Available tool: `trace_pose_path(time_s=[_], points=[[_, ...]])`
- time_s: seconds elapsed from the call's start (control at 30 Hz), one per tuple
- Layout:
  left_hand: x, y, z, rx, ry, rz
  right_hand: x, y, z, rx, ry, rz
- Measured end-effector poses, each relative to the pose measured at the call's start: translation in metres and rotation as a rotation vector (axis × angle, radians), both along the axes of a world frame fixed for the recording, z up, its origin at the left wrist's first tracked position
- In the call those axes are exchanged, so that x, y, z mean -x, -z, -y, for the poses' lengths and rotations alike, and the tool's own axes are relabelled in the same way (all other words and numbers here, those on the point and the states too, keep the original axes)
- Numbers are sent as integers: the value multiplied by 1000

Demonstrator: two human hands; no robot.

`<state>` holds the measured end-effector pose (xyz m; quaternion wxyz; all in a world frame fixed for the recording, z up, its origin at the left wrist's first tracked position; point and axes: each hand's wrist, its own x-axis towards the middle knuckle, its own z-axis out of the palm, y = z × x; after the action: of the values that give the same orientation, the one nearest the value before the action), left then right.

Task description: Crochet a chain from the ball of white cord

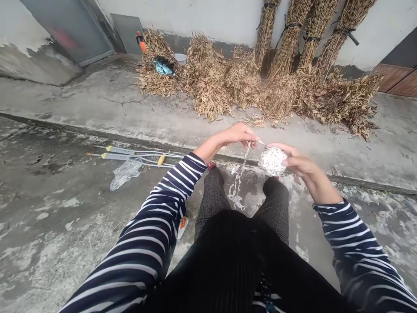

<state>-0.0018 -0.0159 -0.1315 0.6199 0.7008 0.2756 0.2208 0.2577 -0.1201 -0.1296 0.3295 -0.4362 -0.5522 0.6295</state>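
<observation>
The person sits on a concrete floor [65, 208] with knees apart, and both hands are busy in front of them. The right hand [295, 163] cups a ball [272, 161] of wound white strand, fingers curled round its far and right side. The left hand [239, 134] is closed in a pinch on the loose strand [237, 187], just to the left of the ball. A short taut piece runs from the pinch to the ball.

Judging by how things lie, the winding is well along. The ball is already full and round, filling the palm. What is left is the tail that hangs from the left hand down between the knees, ending in a small tangled clump near the floor. How much more lies beyond that clump cannot be told.

No brand, label or writing can be read anywhere. A small orange and white scrap [183, 224] beside the left sleeve is too small to make out.

To the left lie a pair of crutches [130, 154] and a crumpled clear plastic bag [125, 174]. Far off, dried plant bundles [244, 82] are heaped against the wall, with a white bowl [180, 58] and a teal cloth [163, 66] among them.
</observation>
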Motion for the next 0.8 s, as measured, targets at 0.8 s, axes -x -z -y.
trace_pose_path(time_s=[0.8], points=[[-40,173,62,145,-288,-224,-25,-132,-4,-451,417,-166]])
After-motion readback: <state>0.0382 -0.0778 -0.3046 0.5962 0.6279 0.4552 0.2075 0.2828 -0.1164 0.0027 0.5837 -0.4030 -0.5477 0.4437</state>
